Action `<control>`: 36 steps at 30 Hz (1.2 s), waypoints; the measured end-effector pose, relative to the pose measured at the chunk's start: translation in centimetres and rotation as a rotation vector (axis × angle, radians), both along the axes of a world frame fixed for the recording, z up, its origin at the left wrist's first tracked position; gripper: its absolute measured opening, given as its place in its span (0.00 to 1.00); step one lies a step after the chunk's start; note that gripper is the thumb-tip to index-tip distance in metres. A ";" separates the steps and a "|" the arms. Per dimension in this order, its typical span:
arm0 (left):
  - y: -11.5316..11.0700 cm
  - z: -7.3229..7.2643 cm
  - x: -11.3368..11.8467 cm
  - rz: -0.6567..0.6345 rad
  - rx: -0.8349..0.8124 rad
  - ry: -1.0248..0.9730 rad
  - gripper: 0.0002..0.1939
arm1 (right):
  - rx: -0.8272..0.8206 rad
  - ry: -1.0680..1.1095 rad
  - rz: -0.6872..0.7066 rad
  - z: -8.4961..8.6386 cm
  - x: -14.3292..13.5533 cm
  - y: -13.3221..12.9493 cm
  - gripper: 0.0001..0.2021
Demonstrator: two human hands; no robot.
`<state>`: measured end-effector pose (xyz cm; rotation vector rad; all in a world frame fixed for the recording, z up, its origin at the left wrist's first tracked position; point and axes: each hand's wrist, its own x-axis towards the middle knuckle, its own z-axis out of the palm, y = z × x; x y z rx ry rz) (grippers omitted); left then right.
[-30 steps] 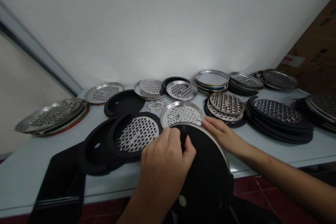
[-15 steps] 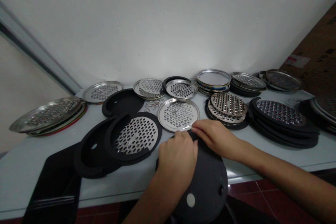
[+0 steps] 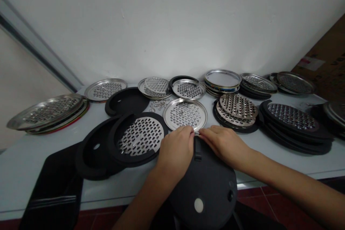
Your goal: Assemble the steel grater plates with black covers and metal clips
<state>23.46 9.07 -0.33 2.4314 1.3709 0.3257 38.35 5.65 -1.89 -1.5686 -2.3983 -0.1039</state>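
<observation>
left hand (image 3: 176, 147) curled on black disc (image 3: 207, 187) rim at 12 o'clock | right hand (image 3: 222, 143) touching it, fingertips meeting | grip contents: cannot tell | perforated tray (image 3: 185, 114) just beyond

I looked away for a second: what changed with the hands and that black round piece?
The black disc, tilted up before, now lies flatter, its far edge lowered to the table. The left hand and right hand have drawn together at that edge. The perforated metal plates stayed put.
</observation>
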 end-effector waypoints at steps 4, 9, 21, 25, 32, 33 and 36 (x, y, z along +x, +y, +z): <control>0.1 -0.2 0.2 -0.010 0.034 0.018 0.13 | 0.018 -0.058 -0.017 0.0 0.0 -0.2 0.11; -0.1 0.0 0.2 -0.011 0.046 0.071 0.15 | -0.006 -0.195 -0.041 0.6 -0.1 -0.4 0.07; -0.3 -0.2 0.0 -0.060 0.089 0.096 0.14 | -0.157 -0.262 -0.113 1.0 -0.9 -0.8 0.07; -0.3 -0.3 0.0 -0.100 0.105 0.142 0.14 | -0.198 -0.246 -0.124 1.1 -1.0 -0.8 0.08; -0.2 -0.4 -0.1 -0.130 0.106 0.146 0.14 | -0.211 -0.233 -0.097 1.0 -0.9 -0.4 0.09; -0.2 -0.4 -0.1 -0.137 0.103 0.146 0.14 | -0.208 -0.232 -0.095 1.0 -0.9 -0.4 0.08; -0.2 -0.4 -0.2 -0.158 0.102 0.138 0.14 | -0.209 -0.227 -0.104 0.9 -0.8 -0.5 0.08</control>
